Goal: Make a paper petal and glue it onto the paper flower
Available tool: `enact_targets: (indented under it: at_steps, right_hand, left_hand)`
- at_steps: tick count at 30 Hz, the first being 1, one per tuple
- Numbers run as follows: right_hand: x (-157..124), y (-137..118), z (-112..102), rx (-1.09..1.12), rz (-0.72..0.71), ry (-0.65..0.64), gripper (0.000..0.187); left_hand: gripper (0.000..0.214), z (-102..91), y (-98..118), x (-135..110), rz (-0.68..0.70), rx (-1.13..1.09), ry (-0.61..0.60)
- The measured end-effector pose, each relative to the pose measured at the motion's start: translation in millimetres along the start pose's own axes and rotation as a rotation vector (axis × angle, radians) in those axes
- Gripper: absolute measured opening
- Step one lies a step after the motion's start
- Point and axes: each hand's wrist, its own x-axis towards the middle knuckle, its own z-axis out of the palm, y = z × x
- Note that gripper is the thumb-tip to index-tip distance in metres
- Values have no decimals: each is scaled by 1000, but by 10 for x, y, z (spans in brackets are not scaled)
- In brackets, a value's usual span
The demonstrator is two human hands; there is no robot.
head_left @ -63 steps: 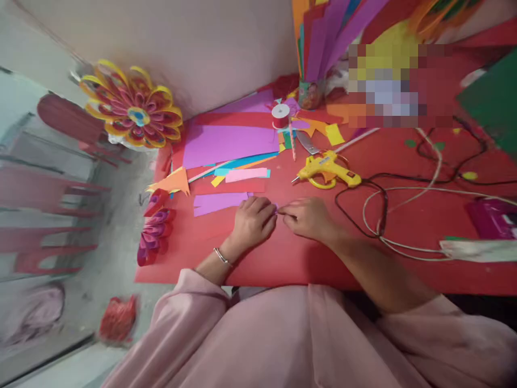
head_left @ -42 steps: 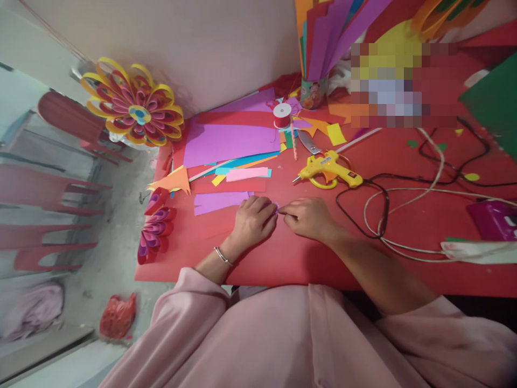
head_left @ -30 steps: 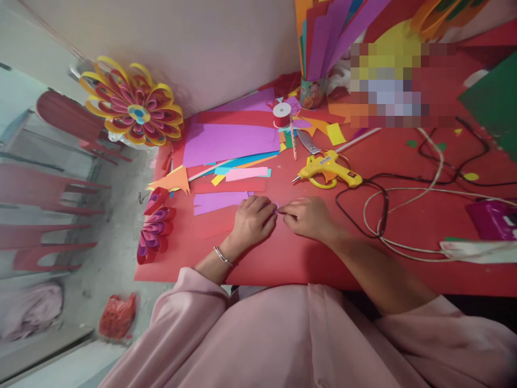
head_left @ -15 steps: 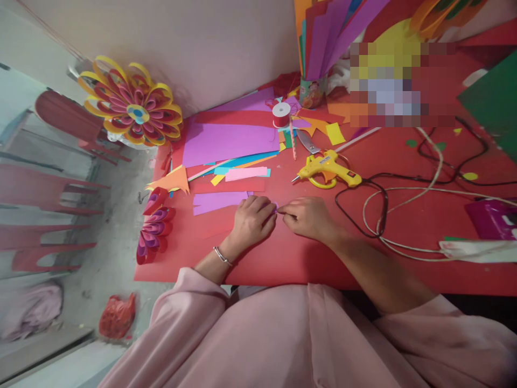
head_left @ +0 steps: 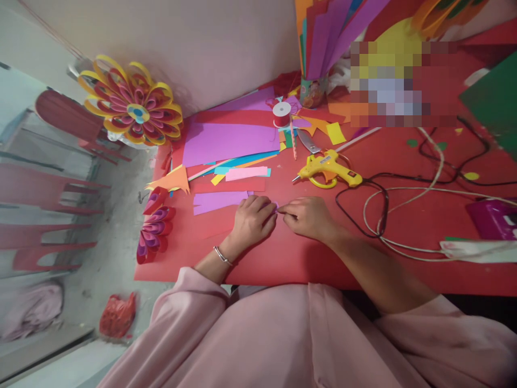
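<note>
I have the scrap (head_left: 277, 206) of purple paper at the fingertips, over the middle of the desk (head_left: 266, 261). The left hand (head_left: 255, 218) is curled closed around it; the right hand (head_left: 307, 216) has a fingertip at its exposed end, whether pinching or only pressing I cannot tell. I'd judge this wants light, even pressure: left fingers anchoring, right working close to the edge, no tugging, since thin paper creases easily. The bit showing points toward the right hand; too little is visible to read its long axis. Purple strips (head_left: 218, 203) lie roughly left to right beside the left hand, the glue gun (head_left: 329, 168) beyond the right.
</note>
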Motion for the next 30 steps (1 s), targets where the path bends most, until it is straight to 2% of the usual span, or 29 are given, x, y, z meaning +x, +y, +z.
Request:
enact_targets:
  at_steps: [12,30]
  right_hand:
    - [1,9,14,2,-13,26,29]
    - [-5,18,18,-2,-12,16,29]
  left_hand:
    - [26,11,2,-1,8,-3,24]
    - [27,-1,5,-2,-12,-6,-16]
